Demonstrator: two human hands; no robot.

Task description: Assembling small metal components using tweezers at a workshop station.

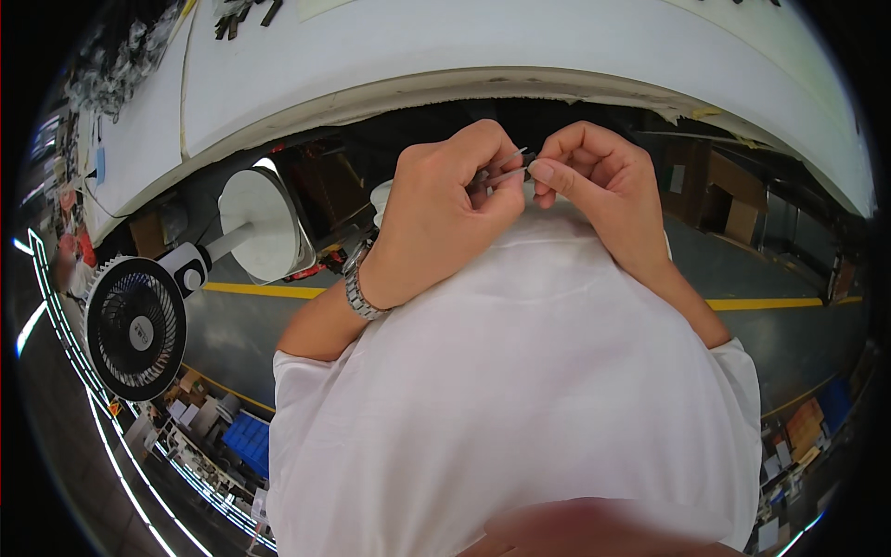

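Observation:
My left hand (444,204), with a metal watch (358,288) on its wrist, is closed around a thin pair of tweezers (508,174). Their two pale tips stick out toward my other hand. Thumb and forefinger of my right hand (608,190) are pinched together on a small dark piece (530,160) beside the tips. That piece is mostly covered by the fingers, so its kind does not show. Both hands are close together in front of my white shirt, just short of the table edge.
A white table (445,56) stretches across the far side, with small dark strips (243,19) and a heap of clear plastic bags (125,65) at its left. At left stand a fan (139,330) and a round white stool (260,223). Cardboard boxes (733,190) lie under the table at right.

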